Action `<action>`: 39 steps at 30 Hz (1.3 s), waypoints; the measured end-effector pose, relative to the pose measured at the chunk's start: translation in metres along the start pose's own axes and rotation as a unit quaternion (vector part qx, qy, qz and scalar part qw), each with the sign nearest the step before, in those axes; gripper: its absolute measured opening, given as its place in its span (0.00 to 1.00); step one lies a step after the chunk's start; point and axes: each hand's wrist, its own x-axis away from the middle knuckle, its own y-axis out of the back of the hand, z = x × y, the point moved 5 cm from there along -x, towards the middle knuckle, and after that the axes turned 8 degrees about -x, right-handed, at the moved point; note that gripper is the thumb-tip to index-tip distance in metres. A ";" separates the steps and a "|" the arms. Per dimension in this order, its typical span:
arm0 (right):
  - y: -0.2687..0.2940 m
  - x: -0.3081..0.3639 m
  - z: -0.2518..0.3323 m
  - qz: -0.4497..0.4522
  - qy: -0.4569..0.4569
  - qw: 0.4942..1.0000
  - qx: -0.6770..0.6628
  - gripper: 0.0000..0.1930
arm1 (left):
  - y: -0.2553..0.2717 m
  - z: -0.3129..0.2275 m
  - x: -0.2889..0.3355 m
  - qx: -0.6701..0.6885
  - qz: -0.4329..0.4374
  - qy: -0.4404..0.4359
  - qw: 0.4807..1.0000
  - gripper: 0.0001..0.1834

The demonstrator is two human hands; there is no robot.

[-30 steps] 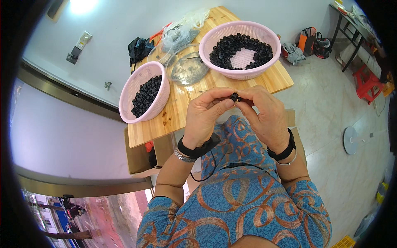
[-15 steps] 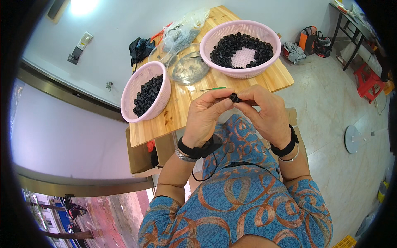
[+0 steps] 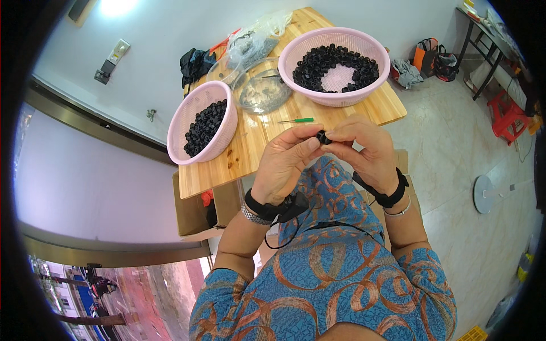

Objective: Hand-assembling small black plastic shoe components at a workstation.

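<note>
Between the fingertips of both hands is a small round black part, mostly covered by the fingers. My left hand pinches it from the left, thumb and forefinger together. From the other side my right hand grips the same part. Just beyond the hands a screwdriver with a green handle lies on the wooden table. Many similar black parts fill a pink basket at the left. A larger pink basket at the far right holds more, ringed around a bare middle.
A clear plastic tub with small bits inside stands between the baskets. Behind it are a clear plastic bag and a dark cloth bundle. Under the table sits a cardboard box. A red stool stands off right.
My right hand has turned slightly at the wrist, its fingers shifting on the black part. More of the screwdriver's handle now shows. The baskets appear slightly shifted with the view.
</note>
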 end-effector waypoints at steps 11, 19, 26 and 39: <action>-0.003 0.004 -0.029 0.022 -0.171 0.953 -0.248 0.18 | -0.005 0.001 0.007 -0.062 0.041 -0.001 0.997 0.11; -0.002 -0.004 -0.015 0.109 -0.113 0.981 -0.117 0.15 | -0.005 0.003 0.011 -0.051 0.055 0.000 0.997 0.09; -0.005 -0.007 -0.016 0.117 -0.083 0.984 -0.105 0.15 | -0.004 0.005 0.011 -0.021 0.050 0.000 0.999 0.09; -0.014 -0.019 -0.019 0.139 -0.015 0.990 -0.033 0.12 | 0.014 0.007 0.001 0.009 0.058 0.011 0.998 0.08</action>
